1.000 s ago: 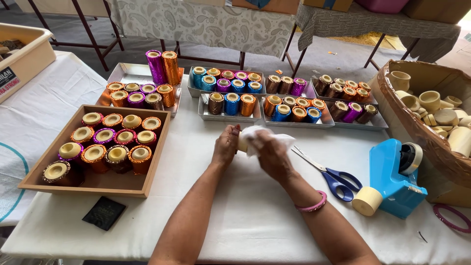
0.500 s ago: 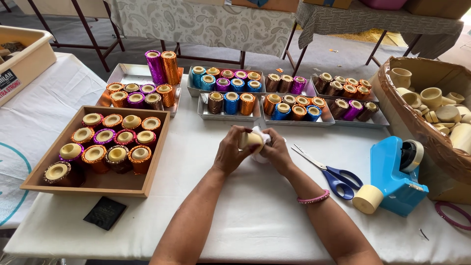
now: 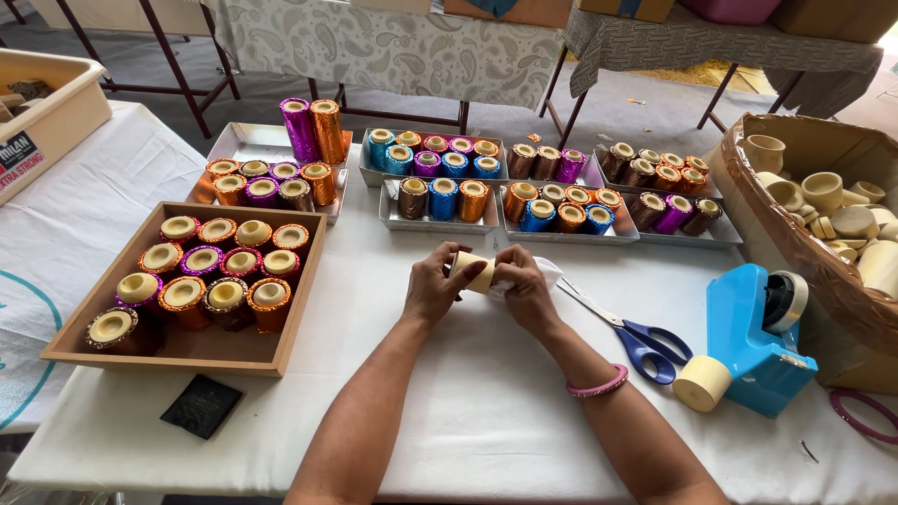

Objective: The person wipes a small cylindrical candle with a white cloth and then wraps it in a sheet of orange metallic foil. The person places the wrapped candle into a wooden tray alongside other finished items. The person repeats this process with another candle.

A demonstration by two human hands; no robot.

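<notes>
cream tube [image 3: 475,271] gripped between left hand [image 3: 432,292] and right hand [image 3: 524,292] (both closed round it), above white table [image 3: 449,411]

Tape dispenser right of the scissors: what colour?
Bright blue tape dispenser, seen in the head view, the only one.

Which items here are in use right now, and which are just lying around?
In use: left hand; right hand; plain cream cardboard spool; white cloth.

Lying about: blue-handled scissors; blue tape dispenser; wooden tray of foil-wrapped spools; black square patch.
</notes>
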